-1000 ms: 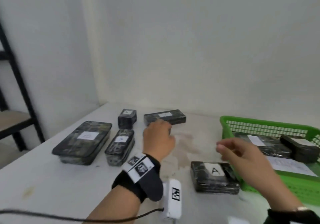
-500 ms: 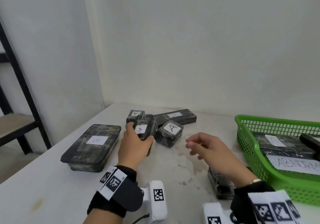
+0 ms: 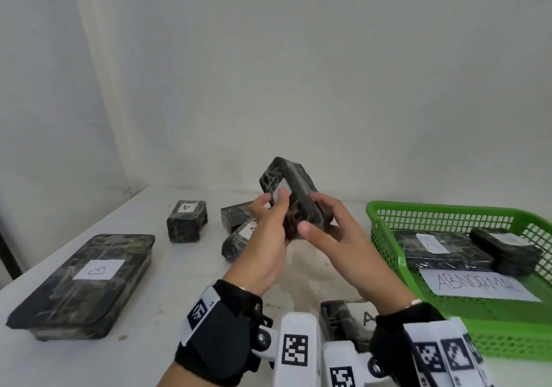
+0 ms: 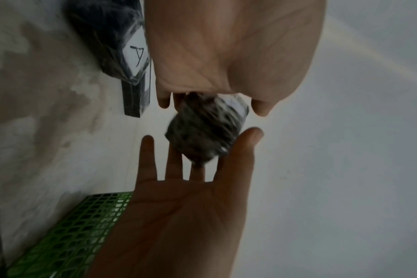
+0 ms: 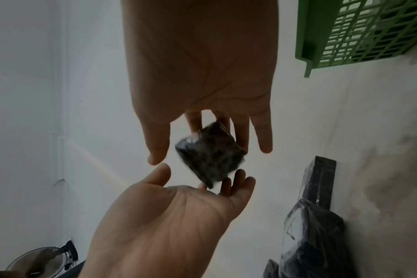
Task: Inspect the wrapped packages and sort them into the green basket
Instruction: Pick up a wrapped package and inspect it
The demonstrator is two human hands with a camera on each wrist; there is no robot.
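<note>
A dark wrapped package (image 3: 295,195) with a small white label is held tilted in the air above the table's middle. My left hand (image 3: 270,219) pinches its lower left side, thumb and forefinger by the label. On its right side, my right hand (image 3: 327,228) cups it, fingers behind and thumb in front. The wrist views show the package (image 4: 202,135) (image 5: 210,159) between the two palms, blurred. The green basket (image 3: 493,336) stands at the right, holding two wrapped packages (image 3: 439,249) and a paper marked ABNORMAL (image 3: 478,285).
On the white table lie a large package marked B (image 3: 86,279) at the left, a small one marked A (image 3: 186,221) behind it, two more (image 3: 236,240) under my hands, and one marked A (image 3: 343,318) by my wrists. A wall backs the table.
My left hand has lifted the package off the table from the group at the back. My right hand has come in from the right and taken hold of its other side.
</note>
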